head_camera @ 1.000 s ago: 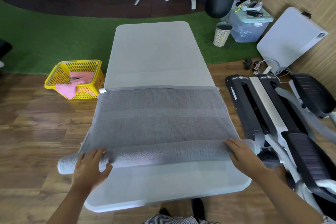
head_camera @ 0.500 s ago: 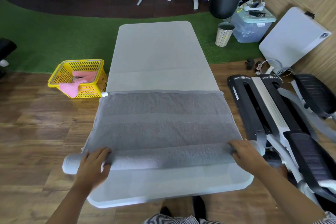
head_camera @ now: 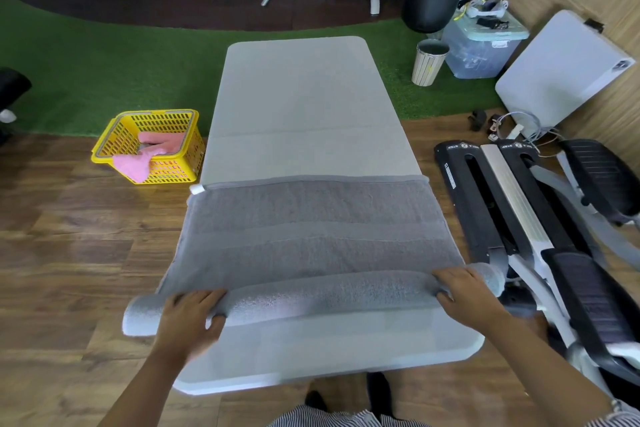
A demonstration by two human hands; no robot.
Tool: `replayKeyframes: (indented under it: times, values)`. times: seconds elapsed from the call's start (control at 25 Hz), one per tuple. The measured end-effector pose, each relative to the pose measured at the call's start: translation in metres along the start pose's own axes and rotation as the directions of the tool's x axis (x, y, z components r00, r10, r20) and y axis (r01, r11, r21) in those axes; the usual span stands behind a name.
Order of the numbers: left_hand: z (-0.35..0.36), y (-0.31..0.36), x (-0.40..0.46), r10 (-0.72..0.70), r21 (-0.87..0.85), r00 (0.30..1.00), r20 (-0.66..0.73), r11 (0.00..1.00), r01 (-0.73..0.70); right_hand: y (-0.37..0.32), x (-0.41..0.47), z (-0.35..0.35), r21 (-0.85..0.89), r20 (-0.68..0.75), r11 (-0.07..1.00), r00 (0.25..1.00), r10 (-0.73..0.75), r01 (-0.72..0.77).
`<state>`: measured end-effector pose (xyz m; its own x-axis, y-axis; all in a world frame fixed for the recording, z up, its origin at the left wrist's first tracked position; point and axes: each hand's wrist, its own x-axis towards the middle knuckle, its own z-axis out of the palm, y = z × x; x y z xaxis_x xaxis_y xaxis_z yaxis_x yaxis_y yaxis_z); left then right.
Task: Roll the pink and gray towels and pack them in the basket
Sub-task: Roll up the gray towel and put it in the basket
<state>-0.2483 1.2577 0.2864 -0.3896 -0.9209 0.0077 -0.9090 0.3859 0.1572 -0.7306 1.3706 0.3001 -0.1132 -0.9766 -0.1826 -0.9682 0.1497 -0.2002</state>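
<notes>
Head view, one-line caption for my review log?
Left hand and right hand roll a gray towel on a white table; pink towel sits in the yellow basket.

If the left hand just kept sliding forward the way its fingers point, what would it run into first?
The left hand lies on the rolled part of the gray towel, fingers pointing away across the table. Going straight on, it would likely meet only the flat, unrolled stretch of that towel; beyond its far edge the tabletop looks bare.

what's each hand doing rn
Left hand: palm down on the gray towel roll, fingers curled over it.
Right hand: pressed on the roll's other end.
</notes>
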Motion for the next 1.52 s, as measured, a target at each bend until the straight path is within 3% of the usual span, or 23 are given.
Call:
replayKeyframes:
  times: [0.12, 0.28, 0.36, 0.52, 0.72, 0.92, 1.0, 1.16, 1.4, 1.52]
  values:
    - [-0.002, -0.005, 0.002, 0.048, 0.016, 0.999, -0.015, 0.999, -0.047, 0.0, 0.004, -0.003, -0.008, 0.033, 1.0, 0.999, 0.024, -0.023]
    - [-0.002, -0.01, 0.004, -0.09, -0.056, 0.989, -0.114, 0.995, 0.084, -0.003, 0.001, 0.003, 0.042, -0.06, 0.999, 0.998, 0.0, 0.002]
    - [0.002, -0.015, 0.003, -0.074, -0.063, 0.99, -0.122, 0.996, 0.066, 0.0, -0.003, 0.009, 0.02, -0.056, 0.999, 0.998, -0.039, 0.04]
    - [0.007, -0.019, 0.001, -0.016, -0.025, 0.998, -0.054, 1.0, 0.014, 0.004, 0.0, 0.012, -0.01, -0.018, 0.999, 0.999, -0.046, 0.046]
    - [-0.001, -0.019, 0.007, 0.021, -0.015, 0.993, -0.112, 1.0, -0.023, -0.002, 0.009, -0.012, 0.071, 0.136, 0.996, 0.99, 0.047, -0.057]
    - [0.006, -0.014, 0.011, -0.042, -0.031, 0.994, -0.106, 0.999, 0.039, -0.001, 0.013, 0.002, 0.087, -0.101, 0.995, 0.994, -0.039, 0.048]
    - [0.013, -0.013, 0.01, 0.027, 0.015, 0.998, -0.061, 1.0, -0.026, -0.005, 0.009, 0.003, 0.107, -0.028, 0.993, 0.998, -0.048, 0.051]
    - [0.017, -0.006, 0.013, -0.053, 0.019, 0.998, -0.038, 0.998, 0.054, -0.006, 0.006, 0.005, 0.007, 0.032, 0.997, 0.997, -0.072, 0.072]
    - [-0.001, -0.01, 0.014, 0.045, 0.066, 0.999, -0.001, 0.997, -0.045, -0.012, 0.013, -0.024, 0.101, 0.199, 0.994, 0.98, 0.024, -0.045]
    - [-0.004, 0.001, 0.014, -0.045, 0.042, 0.996, -0.08, 0.998, 0.048, -0.013, 0.017, -0.023, 0.105, 0.127, 0.994, 0.992, -0.017, 0.003]
